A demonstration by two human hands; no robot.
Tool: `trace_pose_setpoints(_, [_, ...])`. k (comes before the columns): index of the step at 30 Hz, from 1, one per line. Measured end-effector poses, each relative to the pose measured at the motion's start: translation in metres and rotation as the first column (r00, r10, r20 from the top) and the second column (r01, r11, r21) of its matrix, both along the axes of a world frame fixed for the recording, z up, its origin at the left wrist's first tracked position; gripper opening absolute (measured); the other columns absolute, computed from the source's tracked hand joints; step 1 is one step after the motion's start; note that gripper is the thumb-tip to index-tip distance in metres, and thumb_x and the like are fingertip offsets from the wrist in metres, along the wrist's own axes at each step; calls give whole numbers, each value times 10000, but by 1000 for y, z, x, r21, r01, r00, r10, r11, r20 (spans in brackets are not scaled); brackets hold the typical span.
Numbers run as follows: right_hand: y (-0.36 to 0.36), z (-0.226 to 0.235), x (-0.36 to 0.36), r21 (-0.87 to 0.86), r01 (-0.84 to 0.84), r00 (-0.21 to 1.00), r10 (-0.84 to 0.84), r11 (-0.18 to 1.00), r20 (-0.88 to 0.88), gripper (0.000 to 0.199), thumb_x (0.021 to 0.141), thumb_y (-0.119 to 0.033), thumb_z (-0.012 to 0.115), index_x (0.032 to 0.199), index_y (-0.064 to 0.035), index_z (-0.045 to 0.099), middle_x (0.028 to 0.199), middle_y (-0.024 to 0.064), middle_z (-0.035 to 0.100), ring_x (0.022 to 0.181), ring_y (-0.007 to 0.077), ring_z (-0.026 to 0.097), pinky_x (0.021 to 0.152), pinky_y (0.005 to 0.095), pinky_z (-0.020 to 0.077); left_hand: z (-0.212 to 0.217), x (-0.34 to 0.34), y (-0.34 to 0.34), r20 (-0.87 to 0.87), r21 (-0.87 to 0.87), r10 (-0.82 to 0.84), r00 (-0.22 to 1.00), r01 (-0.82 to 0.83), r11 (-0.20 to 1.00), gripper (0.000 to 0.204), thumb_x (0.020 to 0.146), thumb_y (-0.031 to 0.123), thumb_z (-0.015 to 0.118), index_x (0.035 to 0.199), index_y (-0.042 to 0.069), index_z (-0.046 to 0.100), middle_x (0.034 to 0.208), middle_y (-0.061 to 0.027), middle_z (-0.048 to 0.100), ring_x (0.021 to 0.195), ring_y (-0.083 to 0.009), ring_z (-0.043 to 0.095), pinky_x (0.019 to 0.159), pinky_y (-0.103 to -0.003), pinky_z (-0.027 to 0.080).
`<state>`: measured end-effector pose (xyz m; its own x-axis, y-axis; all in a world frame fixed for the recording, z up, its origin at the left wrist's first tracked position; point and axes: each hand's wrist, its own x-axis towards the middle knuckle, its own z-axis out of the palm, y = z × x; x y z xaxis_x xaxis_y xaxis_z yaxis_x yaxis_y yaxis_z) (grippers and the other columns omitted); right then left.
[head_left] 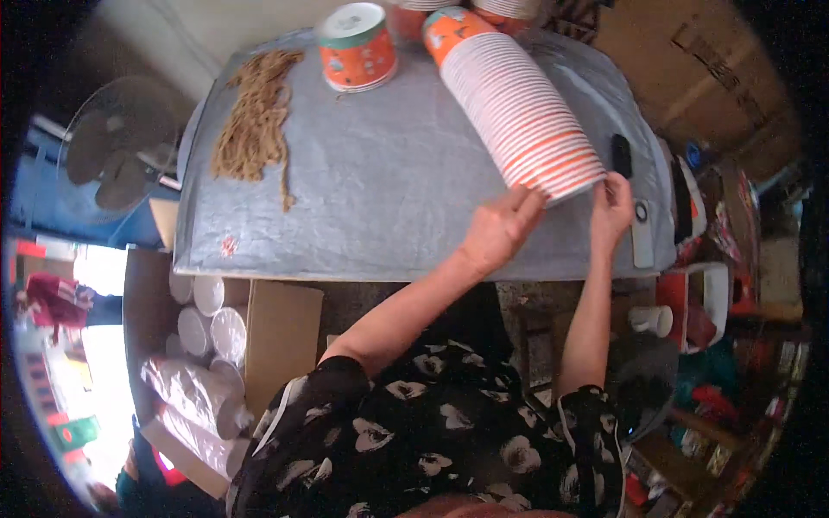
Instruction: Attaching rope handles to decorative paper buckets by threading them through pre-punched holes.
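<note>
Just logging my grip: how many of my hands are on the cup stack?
2. The left hand is on the near end of the stack at its left, the right hand at its right. Neither is hidden.

On the table (371, 224), twine (250, 121) lies left, a tub (358, 52) stands behind to its right, the cup stack (527, 104) lies farther right, and a carton (281, 337) sits nearer, at left

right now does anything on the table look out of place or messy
The brown cord bundle lies loose, one strand trailing past the rest; a small reddish patch, stain or scraps unclear, marks the plain grey cover near its left front corner. The cup stack looks orderly.
</note>
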<state>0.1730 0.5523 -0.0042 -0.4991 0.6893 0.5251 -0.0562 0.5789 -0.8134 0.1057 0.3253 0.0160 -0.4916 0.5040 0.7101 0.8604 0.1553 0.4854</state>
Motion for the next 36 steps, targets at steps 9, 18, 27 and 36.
trace_pose_setpoints(9, [10,23,9,-30,-241,944,241,970,225,122,960,-55,636,1062,-4,591,961,20,632,931,108,602,844,280,475,-5,12,-2,109,-95,118,987,-108,990,249,855,81,617,1076,57,506,953,-142,544,662,-326,657,530,-436,554])
trace_pose_setpoints(18, [22,26,30,50,-250,891,209,967,402,85,1016,-47,521,1090,-6,509,1070,74,599,1049,161,589,923,309,452,-14,34,-6,261,-71,40,964,-22,997,245,867,68,579,1095,60,489,1089,-170,521,720,-392,655,588,-480,565])
trace_pose_setpoints(27, [12,18,66,375,-1,931,-136,927,339,314,1029,-140,483,1292,-19,606,1204,160,669,1083,284,646,916,382,493,-6,27,-10,17,-264,74,997,-67,962,572,889,199,571,1451,229,467,1047,-71,623,760,-284,699,614,-381,583])
trace_pose_setpoints(36, [-46,88,121,540,-25,840,-276,841,468,282,1033,-221,504,1069,39,609,896,177,657,792,296,609,726,392,482,0,11,-28,266,-207,-65,962,123,971,631,854,187,619,1459,282,466,1018,-143,672,745,-329,712,628,-435,576])
